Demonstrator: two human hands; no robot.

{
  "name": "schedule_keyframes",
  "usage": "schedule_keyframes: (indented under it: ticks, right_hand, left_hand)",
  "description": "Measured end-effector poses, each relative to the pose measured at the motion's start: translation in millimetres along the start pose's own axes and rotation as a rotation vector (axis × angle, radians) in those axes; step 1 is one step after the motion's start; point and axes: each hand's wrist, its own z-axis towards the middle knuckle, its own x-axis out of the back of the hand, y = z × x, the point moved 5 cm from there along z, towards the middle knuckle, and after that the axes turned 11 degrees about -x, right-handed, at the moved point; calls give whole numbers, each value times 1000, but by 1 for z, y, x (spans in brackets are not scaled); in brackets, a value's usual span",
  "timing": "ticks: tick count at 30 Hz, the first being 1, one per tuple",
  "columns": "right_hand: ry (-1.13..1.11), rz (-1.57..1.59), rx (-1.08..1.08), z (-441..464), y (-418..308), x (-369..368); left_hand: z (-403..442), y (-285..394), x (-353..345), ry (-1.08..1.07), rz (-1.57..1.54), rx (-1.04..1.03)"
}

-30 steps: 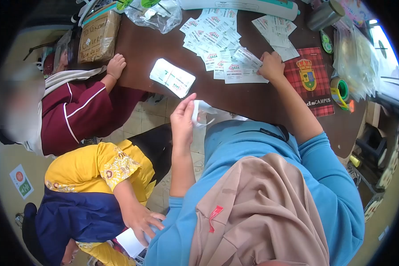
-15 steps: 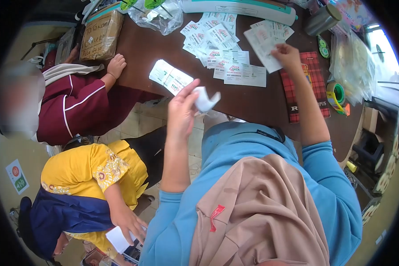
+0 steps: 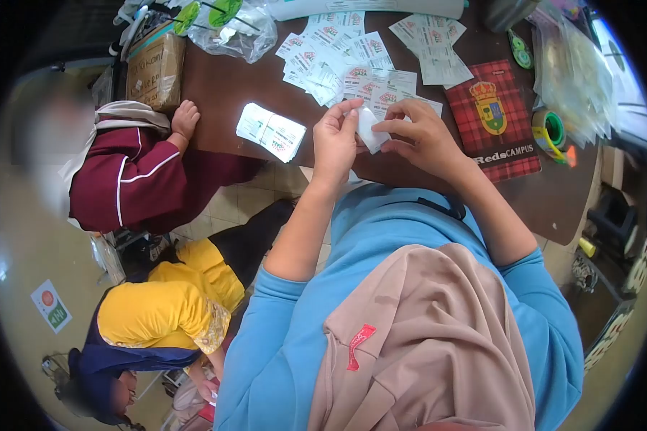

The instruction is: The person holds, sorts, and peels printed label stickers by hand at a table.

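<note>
In front of my body, above the table's near edge, a small, curled white slip (image 3: 371, 131) is between my hands. My left hand (image 3: 336, 140) is closed on its left side, thumb against fingers. On the other side, the fingertips of my right hand (image 3: 423, 135) are bent around the slip's right edge; the exact grip is partly hidden. Just beyond my fingers lies a loose spread of printed cards (image 3: 331, 61) with green and red lettering. A banded stack of similar cards (image 3: 269, 131) rests to the left of my left hand.
A red plaid folder (image 3: 492, 118) and a tape roll (image 3: 550, 133) lie on the right. More printed sheets (image 3: 433, 47) are at the back, near plastic bags (image 3: 579, 79). A taped brown box (image 3: 154, 72) stands left, beside a co-worker's hand (image 3: 185, 117). Another person in yellow (image 3: 162, 312) bends lower left.
My right hand has moved left from the printed sheet, letting it go onto the table, and now meets the white slip. My left hand has moved right with the slip.
</note>
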Motion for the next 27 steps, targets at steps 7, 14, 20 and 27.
schedule_keyframes:
  ticks: [7,14,20,27]
  right_hand:
    - [112,-100,53,-9,-2,2]
    - [141,-176,79,-15,-3,-3]
    - [159,-257,156,-31,-4,-11]
    - [30,357,-451,-49,51,-15]
  left_hand:
    - [1,-9,0,27,-17,51]
    - [3,-21,0,-27,23,75]
    - [-4,-46,4,-7,7,150]
    - [5,-46,16,-122,892,-401]
